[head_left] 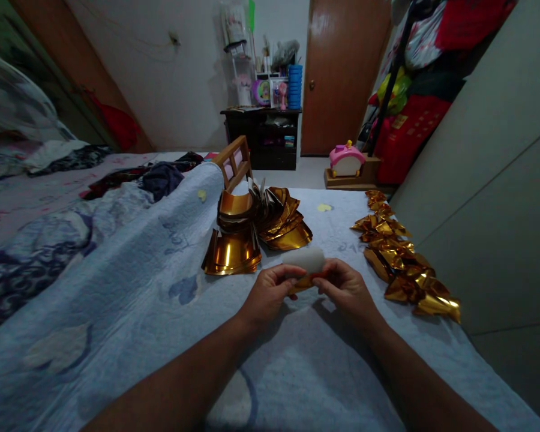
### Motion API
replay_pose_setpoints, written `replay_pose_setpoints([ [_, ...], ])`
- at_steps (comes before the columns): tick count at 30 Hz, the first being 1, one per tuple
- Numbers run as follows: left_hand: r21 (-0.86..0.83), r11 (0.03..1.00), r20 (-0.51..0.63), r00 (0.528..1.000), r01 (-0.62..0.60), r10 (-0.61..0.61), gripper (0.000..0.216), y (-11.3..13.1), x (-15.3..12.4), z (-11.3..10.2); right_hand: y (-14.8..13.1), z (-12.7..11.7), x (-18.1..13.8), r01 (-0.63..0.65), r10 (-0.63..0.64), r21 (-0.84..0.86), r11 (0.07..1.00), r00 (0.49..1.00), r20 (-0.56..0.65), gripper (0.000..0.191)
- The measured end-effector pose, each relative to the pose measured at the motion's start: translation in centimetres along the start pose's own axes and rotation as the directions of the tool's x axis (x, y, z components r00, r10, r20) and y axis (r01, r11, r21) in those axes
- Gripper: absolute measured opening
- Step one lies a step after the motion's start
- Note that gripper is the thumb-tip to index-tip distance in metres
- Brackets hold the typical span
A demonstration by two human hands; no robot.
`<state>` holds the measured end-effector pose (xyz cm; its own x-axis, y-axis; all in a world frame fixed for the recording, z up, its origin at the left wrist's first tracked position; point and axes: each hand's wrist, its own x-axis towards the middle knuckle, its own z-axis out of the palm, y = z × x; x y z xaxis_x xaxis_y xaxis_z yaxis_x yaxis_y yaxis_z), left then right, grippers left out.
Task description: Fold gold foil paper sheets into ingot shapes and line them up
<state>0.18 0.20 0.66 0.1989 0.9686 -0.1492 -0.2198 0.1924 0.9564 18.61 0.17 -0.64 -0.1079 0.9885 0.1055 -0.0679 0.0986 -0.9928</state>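
Between my two hands is a sheet of gold foil paper [304, 262], its pale back curled up toward the far side and a strip of gold showing at the near edge. My left hand [272, 292] pinches its left end between thumb and fingers. At the right end, my right hand [343, 287] pinches it the same way. Just beyond my left hand lie stacks of curved gold foil sheets [231, 255], with more fanned gold sheets [288, 225] beside them. A row of folded gold foil pieces [402, 264] runs along the right side.
A blue patterned cover [162, 336] spreads under everything, rising in a ridge at left. A wooden frame [235, 162] stands behind the stacks. Clothes [157, 180] lie farther left. A pale panel [499, 210] borders the right; a pink toy [346, 161] sits beyond the far edge.
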Motion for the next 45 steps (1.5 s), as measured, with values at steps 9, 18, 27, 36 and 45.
replay_pose_setpoints([
  [9, 0.010, 1.000, 0.067, 0.997, -0.026, 0.025, 0.041, 0.1, -0.7, -0.2, -0.6, 0.1, 0.1, -0.016, 0.018, 0.052, 0.999, 0.999, -0.030, 0.036],
  [18, 0.118, 0.985, -0.045, 0.990, -0.128, 0.134, 0.013, -0.2, -0.6, 0.4, -0.4, 0.6, 0.1, -0.003, 0.007, 0.086, 0.996, 0.999, -0.047, 0.041],
  [27, 0.069, 0.990, -0.060, 0.991, -0.119, 0.124, 0.012, -0.1, -0.3, 0.3, -0.9, 0.1, 0.1, -0.079, 0.075, 0.109, 0.991, 0.996, 0.042, 0.037],
  [36, 0.082, 0.987, -0.012, 0.990, -0.136, 0.137, 0.012, -0.4, -0.4, 0.3, -1.2, -0.1, -0.1, -0.053, 0.054, -0.013, 0.998, 0.998, 0.034, 0.028],
  [45, 0.070, 0.989, -0.017, 0.991, -0.134, 0.135, 0.015, -0.5, -0.3, 0.5, -1.1, 0.1, -0.1, -0.054, 0.054, -0.006, 0.999, 0.999, -0.002, 0.029],
])
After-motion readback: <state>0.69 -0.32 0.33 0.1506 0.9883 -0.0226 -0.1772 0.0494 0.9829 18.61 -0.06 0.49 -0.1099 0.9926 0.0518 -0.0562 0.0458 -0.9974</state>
